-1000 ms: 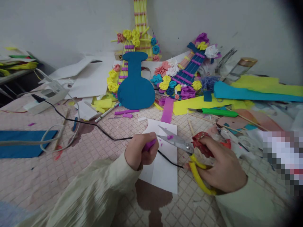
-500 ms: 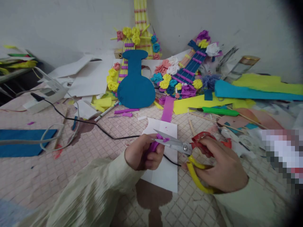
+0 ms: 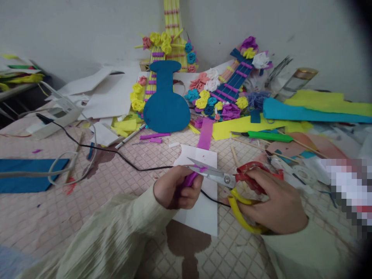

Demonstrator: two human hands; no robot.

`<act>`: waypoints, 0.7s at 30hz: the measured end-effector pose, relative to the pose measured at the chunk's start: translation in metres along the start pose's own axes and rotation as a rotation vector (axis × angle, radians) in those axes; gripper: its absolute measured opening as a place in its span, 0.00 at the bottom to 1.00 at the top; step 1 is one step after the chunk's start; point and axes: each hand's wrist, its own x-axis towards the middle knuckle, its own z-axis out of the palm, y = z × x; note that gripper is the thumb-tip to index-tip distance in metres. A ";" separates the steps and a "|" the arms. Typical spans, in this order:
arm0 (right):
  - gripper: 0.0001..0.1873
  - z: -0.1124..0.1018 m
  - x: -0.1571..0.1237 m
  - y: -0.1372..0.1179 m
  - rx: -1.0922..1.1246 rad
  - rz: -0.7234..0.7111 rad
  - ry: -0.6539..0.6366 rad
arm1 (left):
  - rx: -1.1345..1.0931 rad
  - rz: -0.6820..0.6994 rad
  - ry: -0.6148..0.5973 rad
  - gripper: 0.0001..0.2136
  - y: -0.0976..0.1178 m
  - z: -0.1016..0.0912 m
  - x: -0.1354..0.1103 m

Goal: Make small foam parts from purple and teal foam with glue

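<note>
My left hand (image 3: 174, 190) is closed round a small purple paper strip (image 3: 190, 179) that sticks up out of the fist. My right hand (image 3: 273, 207) grips a pair of scissors (image 3: 229, 182) with one red and one yellow handle. The blades point left and are slightly apart, with the tip of the purple strip between them. Both hands hover over a white sheet of paper (image 3: 203, 211) lying on the pink checked tabletop. A black cable (image 3: 116, 153) runs under my hands.
At the back lean a blue guitar-shaped cutout (image 3: 166, 104) and paper guitars decked with paper flowers (image 3: 209, 97). Yellow and blue paper sheets (image 3: 305, 112), a green-handled knife (image 3: 270, 136), wooden sticks, a blue sheet (image 3: 26, 176) at left and white card scraps lie around.
The scissors moved left onto the purple strip and the blades closed partway on its tip. My left hand tilted the strip upward. Small purple bits lie on the white sheet.
</note>
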 end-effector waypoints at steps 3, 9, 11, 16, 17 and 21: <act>0.15 0.001 -0.003 0.001 0.003 0.048 0.009 | 0.001 0.016 -0.014 0.12 -0.001 -0.001 0.000; 0.14 -0.001 -0.004 0.001 0.106 0.232 -0.132 | 0.067 0.095 0.002 0.12 0.001 0.002 0.000; 0.15 -0.001 -0.003 0.002 0.124 0.252 -0.183 | 0.120 0.155 0.030 0.15 0.001 0.004 0.000; 0.17 0.001 -0.005 0.003 0.151 0.265 -0.168 | 0.236 0.262 0.048 0.20 -0.001 0.007 -0.001; 0.17 0.001 -0.006 0.003 0.151 0.263 -0.167 | 0.253 0.270 0.052 0.20 -0.002 0.006 -0.001; 0.18 0.001 -0.006 0.003 0.146 0.253 -0.163 | 0.243 0.248 0.028 0.17 -0.003 0.002 -0.001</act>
